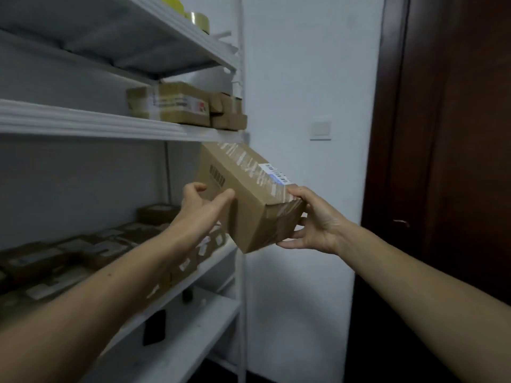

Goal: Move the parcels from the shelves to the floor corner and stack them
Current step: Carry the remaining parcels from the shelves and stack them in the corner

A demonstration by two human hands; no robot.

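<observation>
Holding one brown parcel (249, 194) in the air with both hands. It is tilted, far end up and near end down.

- Left hand (201, 205): grips the parcel's near left edge, thumb along the corner, fingers curled onto the printed side face.
- Right hand (315, 222): grips the near right end, thumb on the taped top, fingers curled under the end face.
- The parcel sits between the two hands, touching both. A white barcode label (275, 172) is on top, just above the right thumb.
- The parcel's far end is just under the front rim of the middle shelf (96, 125), above both hands. Can't tell if it touches the rim.
- Above the left hand, on that shelf: a large labelled box (177, 106) with small boxes (228, 114) just beside it on the right, two stacked.
- Higher up, on the top shelf: tape rolls (193, 16), yellowish.
- Below and left of the left hand: a row of flat parcels (83, 252) packed along the lower shelf, under the left forearm. They are blurred and the labels are unreadable.
- Well below both hands: the bottom shelf (199, 322) with a black object (154, 330) on it. Can't tell what it is.
- Above the right hand, on the white wall: a wall switch (320, 128).
- Right of the right hand: a dark wooden door (456, 134).
</observation>
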